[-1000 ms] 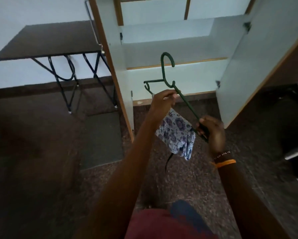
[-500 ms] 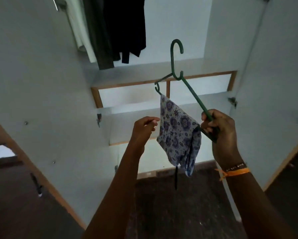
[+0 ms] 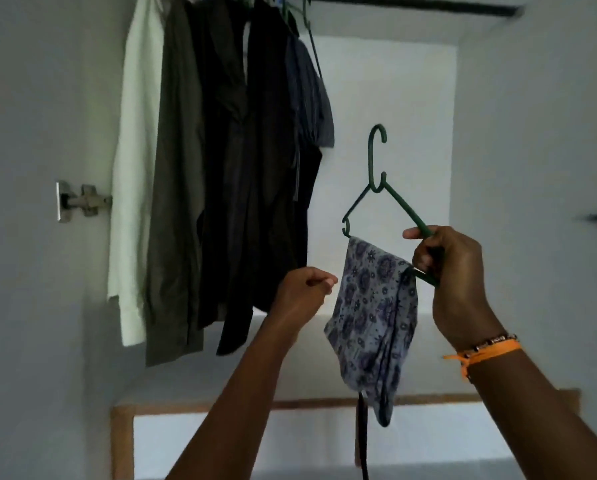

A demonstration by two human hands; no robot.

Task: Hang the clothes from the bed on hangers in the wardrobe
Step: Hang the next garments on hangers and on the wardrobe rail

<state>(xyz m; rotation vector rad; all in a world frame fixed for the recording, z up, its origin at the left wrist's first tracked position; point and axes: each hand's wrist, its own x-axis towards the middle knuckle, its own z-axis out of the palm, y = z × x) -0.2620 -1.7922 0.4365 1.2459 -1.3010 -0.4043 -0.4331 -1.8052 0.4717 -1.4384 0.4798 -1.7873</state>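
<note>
While our right hand (image 3: 453,271) grips the green hanger (image 3: 376,188) carrying the patterned cloth (image 3: 373,327) before the wardrobe rail (image 3: 428,6), our left hand (image 3: 304,289) curls empty; no writing is legible.

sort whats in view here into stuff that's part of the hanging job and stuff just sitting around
Part of the job:
green hanger
patterned cloth
right hand
wardrobe rail

Just there:
left hand
hanging dark clothes
door hinge
orange wristband
</note>
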